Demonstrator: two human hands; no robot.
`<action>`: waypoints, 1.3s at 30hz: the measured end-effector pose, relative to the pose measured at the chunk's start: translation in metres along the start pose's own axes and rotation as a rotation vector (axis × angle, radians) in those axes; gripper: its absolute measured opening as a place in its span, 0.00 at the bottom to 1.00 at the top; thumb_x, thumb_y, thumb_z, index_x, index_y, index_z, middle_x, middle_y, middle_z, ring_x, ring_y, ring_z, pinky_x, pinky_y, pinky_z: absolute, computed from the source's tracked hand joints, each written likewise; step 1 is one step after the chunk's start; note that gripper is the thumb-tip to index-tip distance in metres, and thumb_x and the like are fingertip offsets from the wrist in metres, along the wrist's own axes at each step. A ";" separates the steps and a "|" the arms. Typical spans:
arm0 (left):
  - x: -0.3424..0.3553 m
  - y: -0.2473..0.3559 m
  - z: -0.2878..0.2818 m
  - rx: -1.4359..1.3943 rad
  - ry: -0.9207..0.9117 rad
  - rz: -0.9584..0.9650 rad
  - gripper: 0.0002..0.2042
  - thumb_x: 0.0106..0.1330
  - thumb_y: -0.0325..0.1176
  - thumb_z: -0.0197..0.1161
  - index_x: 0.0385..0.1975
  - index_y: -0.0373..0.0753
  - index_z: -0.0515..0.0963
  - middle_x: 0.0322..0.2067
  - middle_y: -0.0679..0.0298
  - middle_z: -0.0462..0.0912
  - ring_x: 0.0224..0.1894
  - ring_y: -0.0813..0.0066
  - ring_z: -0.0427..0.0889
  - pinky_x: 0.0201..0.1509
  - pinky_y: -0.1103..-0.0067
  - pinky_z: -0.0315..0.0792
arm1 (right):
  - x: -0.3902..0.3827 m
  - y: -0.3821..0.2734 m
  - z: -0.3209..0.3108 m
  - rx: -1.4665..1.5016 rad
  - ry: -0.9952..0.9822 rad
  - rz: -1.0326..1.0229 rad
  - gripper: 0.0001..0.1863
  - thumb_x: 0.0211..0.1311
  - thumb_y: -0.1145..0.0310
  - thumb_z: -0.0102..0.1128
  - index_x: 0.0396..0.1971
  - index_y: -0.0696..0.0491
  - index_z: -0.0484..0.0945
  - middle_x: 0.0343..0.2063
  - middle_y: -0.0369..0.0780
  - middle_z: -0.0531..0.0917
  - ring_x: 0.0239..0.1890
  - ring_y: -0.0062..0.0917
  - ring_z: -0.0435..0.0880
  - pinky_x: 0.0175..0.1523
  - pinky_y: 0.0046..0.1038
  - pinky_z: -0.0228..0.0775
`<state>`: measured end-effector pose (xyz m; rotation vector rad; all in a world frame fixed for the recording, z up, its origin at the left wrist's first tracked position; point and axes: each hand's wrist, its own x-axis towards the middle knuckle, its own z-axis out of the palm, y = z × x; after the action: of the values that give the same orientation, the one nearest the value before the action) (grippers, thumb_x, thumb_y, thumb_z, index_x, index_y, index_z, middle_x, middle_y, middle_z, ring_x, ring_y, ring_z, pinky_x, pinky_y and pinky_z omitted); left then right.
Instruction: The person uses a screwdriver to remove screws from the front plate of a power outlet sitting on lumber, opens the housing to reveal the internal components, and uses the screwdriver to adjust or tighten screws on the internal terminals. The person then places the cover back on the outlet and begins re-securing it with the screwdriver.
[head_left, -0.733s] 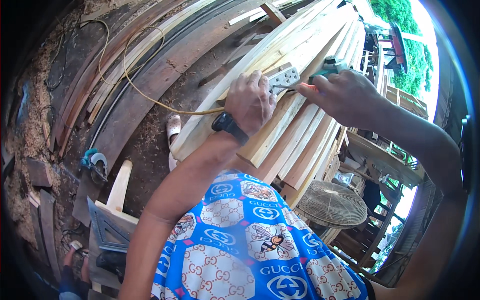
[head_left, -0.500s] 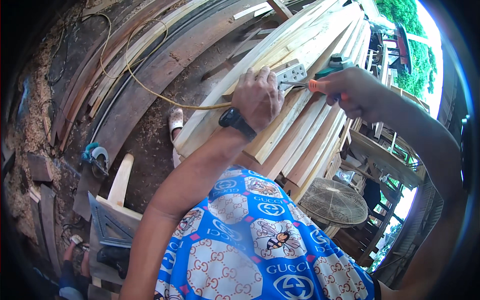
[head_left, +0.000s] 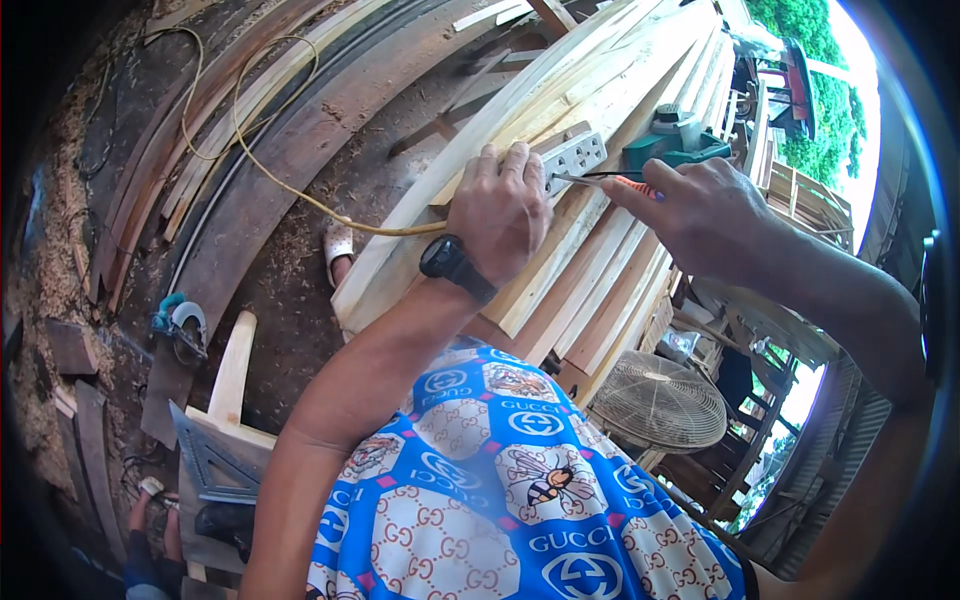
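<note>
My left hand [head_left: 498, 215], with a black watch on its wrist, is closed over the near end of a white power strip [head_left: 578, 156] and presses it on the light wooden boards [head_left: 545, 265]. In my right hand [head_left: 705, 215] is a screwdriver [head_left: 636, 187] with an orange handle. Its shaft points left, and the tip meets the strip's near end beside my left fingers. What the tip touches is too small to make out. Just beyond my right hand a green power tool [head_left: 683, 145] sits on the boards.
A yellowish cord [head_left: 290, 185] runs left from my left hand across the floor. Lower left are a teal circular saw [head_left: 186, 325] and a set square [head_left: 212, 462]. A round fan [head_left: 660, 400] stands at right. Another person's legs [head_left: 150, 530] show at lower left.
My right hand has dropped slightly and now covers more of the screwdriver's handle. More of the green tool shows behind it. My left hand stays on the power strip.
</note>
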<state>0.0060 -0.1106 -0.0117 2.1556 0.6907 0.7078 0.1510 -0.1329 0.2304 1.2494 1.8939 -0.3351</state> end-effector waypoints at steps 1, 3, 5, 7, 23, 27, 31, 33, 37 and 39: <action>-0.001 -0.001 -0.002 0.029 -0.016 0.003 0.24 0.65 0.38 0.75 0.57 0.30 0.82 0.62 0.50 0.84 0.63 0.46 0.83 0.66 0.60 0.80 | 0.000 -0.001 -0.002 0.002 -0.010 0.001 0.26 0.72 0.70 0.63 0.69 0.52 0.79 0.42 0.47 0.85 0.32 0.35 0.92 0.35 0.41 0.87; -0.004 0.003 -0.001 0.048 -0.037 0.006 0.25 0.64 0.38 0.76 0.58 0.30 0.82 0.63 0.50 0.83 0.64 0.45 0.83 0.67 0.59 0.80 | -0.001 -0.002 -0.003 0.044 -0.020 0.019 0.25 0.73 0.69 0.64 0.68 0.53 0.80 0.41 0.48 0.88 0.33 0.34 0.92 0.35 0.40 0.87; -0.006 0.006 0.001 0.092 -0.012 0.032 0.28 0.63 0.37 0.76 0.61 0.30 0.81 0.63 0.50 0.84 0.65 0.44 0.83 0.69 0.59 0.79 | -0.005 0.002 0.003 0.183 -0.003 0.043 0.24 0.73 0.67 0.65 0.67 0.54 0.81 0.39 0.47 0.88 0.32 0.31 0.91 0.34 0.37 0.85; -0.008 0.009 0.004 0.105 -0.016 0.026 0.29 0.62 0.37 0.77 0.61 0.30 0.81 0.63 0.50 0.84 0.65 0.43 0.83 0.70 0.58 0.78 | -0.003 0.004 0.006 0.328 0.019 0.069 0.23 0.74 0.66 0.67 0.66 0.56 0.82 0.37 0.46 0.89 0.31 0.28 0.90 0.32 0.35 0.83; -0.008 0.012 0.001 0.096 0.034 0.010 0.30 0.59 0.36 0.79 0.62 0.33 0.81 0.61 0.51 0.86 0.64 0.42 0.84 0.71 0.59 0.78 | -0.008 -0.018 -0.007 -0.165 0.131 -0.058 0.17 0.73 0.68 0.64 0.57 0.59 0.84 0.34 0.40 0.84 0.30 0.23 0.89 0.33 0.30 0.85; -0.010 0.014 -0.003 0.092 0.037 -0.016 0.31 0.58 0.36 0.80 0.62 0.33 0.82 0.61 0.51 0.86 0.63 0.41 0.84 0.70 0.59 0.78 | -0.007 -0.015 -0.003 -0.044 0.102 0.040 0.17 0.72 0.70 0.63 0.57 0.59 0.84 0.34 0.41 0.85 0.27 0.25 0.89 0.29 0.34 0.84; -0.008 0.015 -0.001 0.086 0.028 0.013 0.31 0.58 0.36 0.80 0.62 0.32 0.82 0.62 0.51 0.86 0.63 0.41 0.84 0.70 0.58 0.78 | 0.001 0.012 -0.010 1.212 -0.176 0.663 0.27 0.73 0.69 0.64 0.70 0.59 0.77 0.37 0.42 0.84 0.28 0.22 0.86 0.30 0.29 0.80; -0.005 0.012 0.003 0.082 0.033 0.026 0.31 0.58 0.36 0.80 0.62 0.32 0.82 0.62 0.51 0.86 0.63 0.41 0.84 0.70 0.58 0.78 | 0.004 0.015 -0.022 1.743 -0.345 1.061 0.27 0.74 0.70 0.65 0.70 0.59 0.76 0.33 0.41 0.84 0.25 0.18 0.84 0.26 0.26 0.76; -0.002 0.005 0.007 0.094 0.038 0.001 0.30 0.59 0.36 0.79 0.62 0.32 0.82 0.61 0.51 0.86 0.63 0.41 0.84 0.70 0.59 0.78 | 0.008 0.003 -0.024 1.519 -0.391 0.931 0.31 0.68 0.75 0.69 0.71 0.58 0.76 0.40 0.43 0.83 0.29 0.18 0.84 0.24 0.24 0.74; -0.004 0.006 0.006 0.082 0.012 0.025 0.30 0.59 0.36 0.79 0.62 0.32 0.82 0.61 0.51 0.86 0.63 0.41 0.84 0.70 0.59 0.78 | -0.012 -0.007 0.010 0.573 0.282 0.123 0.22 0.70 0.73 0.65 0.63 0.59 0.81 0.40 0.44 0.84 0.31 0.28 0.87 0.30 0.32 0.79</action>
<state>0.0082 -0.1194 -0.0117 2.2403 0.7110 0.7176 0.1516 -0.1498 0.2322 1.8641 2.0144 -0.7002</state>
